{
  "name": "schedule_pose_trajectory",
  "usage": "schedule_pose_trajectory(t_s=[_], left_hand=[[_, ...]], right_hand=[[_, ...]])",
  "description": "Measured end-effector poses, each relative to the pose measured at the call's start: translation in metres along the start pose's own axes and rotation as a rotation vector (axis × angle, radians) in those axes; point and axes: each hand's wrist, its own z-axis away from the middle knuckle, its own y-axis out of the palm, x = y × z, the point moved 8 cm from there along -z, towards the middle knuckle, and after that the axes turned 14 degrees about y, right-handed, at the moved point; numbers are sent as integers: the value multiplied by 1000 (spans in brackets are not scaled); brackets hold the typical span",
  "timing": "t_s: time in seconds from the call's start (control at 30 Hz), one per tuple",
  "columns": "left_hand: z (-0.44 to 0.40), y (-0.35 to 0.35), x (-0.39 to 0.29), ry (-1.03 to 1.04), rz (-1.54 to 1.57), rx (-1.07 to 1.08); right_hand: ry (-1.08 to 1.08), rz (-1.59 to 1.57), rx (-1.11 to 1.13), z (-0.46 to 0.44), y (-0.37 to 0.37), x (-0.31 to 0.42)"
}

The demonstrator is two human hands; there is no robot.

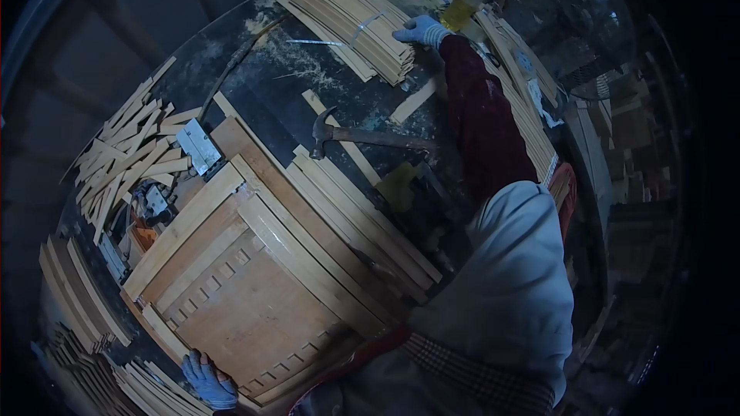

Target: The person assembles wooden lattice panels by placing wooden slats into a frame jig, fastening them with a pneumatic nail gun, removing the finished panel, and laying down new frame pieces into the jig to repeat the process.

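My left hand [208,382], in a blue-grey glove, is at the lower edge of a wooden work frame [316,243]. Its fingers are closed around the near end of a pale wooden strip [165,332] lying along the frame's left side. Inside the frame sits a flat panel [250,300] with rows of small slots near two edges. My right hand [423,32], also gloved, is stretched out to the far side of the table. Its fingers are extended, with the tips at the right edge of a stack of thin wooden slats [339,9].
A hammer [370,136] lies mid-table beside long boards [358,212]. Loose offcuts [135,154] and a metal hinge-like plate [199,146] are on the left. A bottle of yellow liquid [465,4] stands behind my right hand. More slats [77,293] are stacked lower left.
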Motion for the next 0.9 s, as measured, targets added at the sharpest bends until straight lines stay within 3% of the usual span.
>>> schedule_pose_trajectory(t_s=[0.33, 0.4, 0.53, 0.67, 0.73, 0.8, 0.9], left_hand=[[1, -6, -2, 12, -7, 4], [2, -6, -3, 16, -7, 6], [5, -8, -3, 16, -11, -1], [7, -9, -4, 18, -9, -2], [8, -11, -7, 21, -5, -5], [10, -13, -8, 18, -6, -3], [12, -18, -15, 2, 4, 10]], right_hand=[[-82, 269, -146, 7, 7, 25], [-12, 244, -42, 27, 10, 27], [-54, 102, -148, 15, 19, -5], [-130, -28, 219, 78, 52, -32], [132, -327, 338, 119, 73, -73], [-41, -68, 186, 108, 83, -103], [-91, -217, 219, 116, 93, -122]])
